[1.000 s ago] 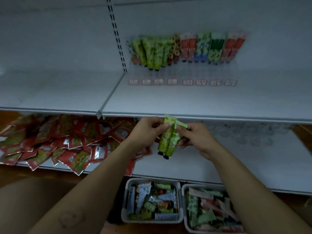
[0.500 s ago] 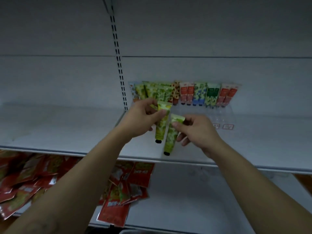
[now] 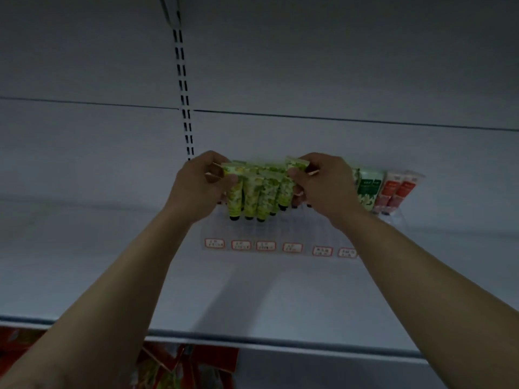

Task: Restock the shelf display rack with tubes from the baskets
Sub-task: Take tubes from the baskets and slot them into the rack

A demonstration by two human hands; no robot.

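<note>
Both hands are up at the clear display rack [image 3: 306,231] at the back of the white shelf [image 3: 252,299]. My left hand [image 3: 199,186] pinches the flat top of a yellow-green tube [image 3: 235,196] at the left end of the green row. My right hand [image 3: 323,183] pinches the top of another green tube [image 3: 287,189] at the right end of that row. Between them hang several green tubes [image 3: 259,197], caps down. A dark green tube [image 3: 368,192] and two red tubes [image 3: 396,192] hang to the right. The baskets are out of view.
Small red-bordered price labels [image 3: 265,246] line the rack's front. A slotted upright [image 3: 184,102] runs up the back wall just left of my left hand. Red sachets [image 3: 191,366] show on the lower shelf at the bottom edge.
Both hands rose from above the baskets to the rack, each carrying one green tube. The two tubes moved apart to opposite ends of the green row. The view tilted up.
</note>
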